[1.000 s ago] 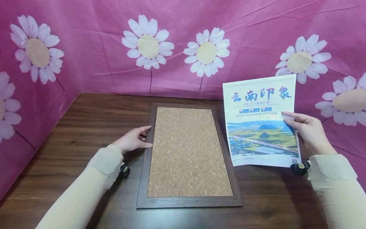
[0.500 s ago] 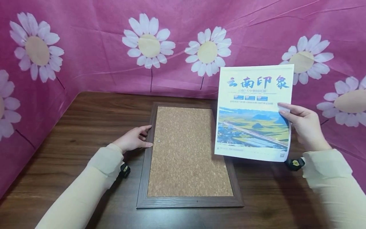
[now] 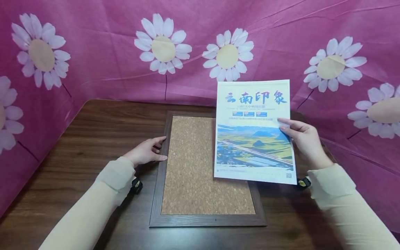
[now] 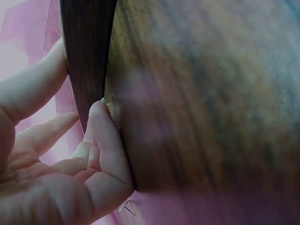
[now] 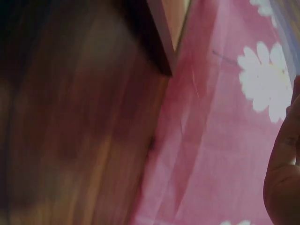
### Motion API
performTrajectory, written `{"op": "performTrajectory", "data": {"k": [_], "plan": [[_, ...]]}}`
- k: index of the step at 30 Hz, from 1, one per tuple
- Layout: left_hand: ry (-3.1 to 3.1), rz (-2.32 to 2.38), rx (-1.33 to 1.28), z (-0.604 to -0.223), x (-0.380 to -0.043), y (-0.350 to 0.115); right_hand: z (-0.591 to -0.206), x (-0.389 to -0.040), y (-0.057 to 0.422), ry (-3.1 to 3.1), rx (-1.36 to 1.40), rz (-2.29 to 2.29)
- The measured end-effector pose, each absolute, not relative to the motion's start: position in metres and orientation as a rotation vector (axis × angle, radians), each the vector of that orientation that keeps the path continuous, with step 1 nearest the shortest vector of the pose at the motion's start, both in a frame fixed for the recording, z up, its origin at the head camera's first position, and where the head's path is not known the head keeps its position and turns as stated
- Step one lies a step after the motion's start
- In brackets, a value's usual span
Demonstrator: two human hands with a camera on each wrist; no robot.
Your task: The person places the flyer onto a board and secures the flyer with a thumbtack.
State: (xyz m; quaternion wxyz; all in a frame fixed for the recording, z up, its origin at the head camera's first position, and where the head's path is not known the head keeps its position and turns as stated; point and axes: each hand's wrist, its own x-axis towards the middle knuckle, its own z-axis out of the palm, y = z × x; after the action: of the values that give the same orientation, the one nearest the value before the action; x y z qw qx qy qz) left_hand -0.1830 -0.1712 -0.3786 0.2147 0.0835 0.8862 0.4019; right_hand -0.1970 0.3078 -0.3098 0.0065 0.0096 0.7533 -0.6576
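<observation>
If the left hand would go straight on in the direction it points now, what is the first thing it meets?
The left hand would meet the brown corkboard frame first; its fingertips seem to touch the left side already, though exact contact is hard to judge.

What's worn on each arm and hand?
Left sleeve and right sleeve: plain cream, loose wrinkled cuffs. Left wrist unit and right wrist unit: small, black, yellow patch. Left hand and right hand: no gloves. No cables visible.

Right hand (image 3: 304, 142) pinches poster (image 3: 253, 147); left hand (image 3: 145, 151) touches framed corkboard (image 3: 190, 170).
</observation>
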Motion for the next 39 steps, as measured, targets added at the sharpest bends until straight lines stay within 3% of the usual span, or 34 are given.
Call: {"op": "performTrajectory", "data": {"k": [18,39], "plan": [[2.474,1.104,0.271,-0.38,-0.18,-0.17,-0.352,-0.19,0.242,2.263,0.088,-1.907],[2.466,1.088,0.289,-0.38,-0.179,-0.17,-0.361,-0.198,0.204,2.317,-0.057,-1.59]]}}
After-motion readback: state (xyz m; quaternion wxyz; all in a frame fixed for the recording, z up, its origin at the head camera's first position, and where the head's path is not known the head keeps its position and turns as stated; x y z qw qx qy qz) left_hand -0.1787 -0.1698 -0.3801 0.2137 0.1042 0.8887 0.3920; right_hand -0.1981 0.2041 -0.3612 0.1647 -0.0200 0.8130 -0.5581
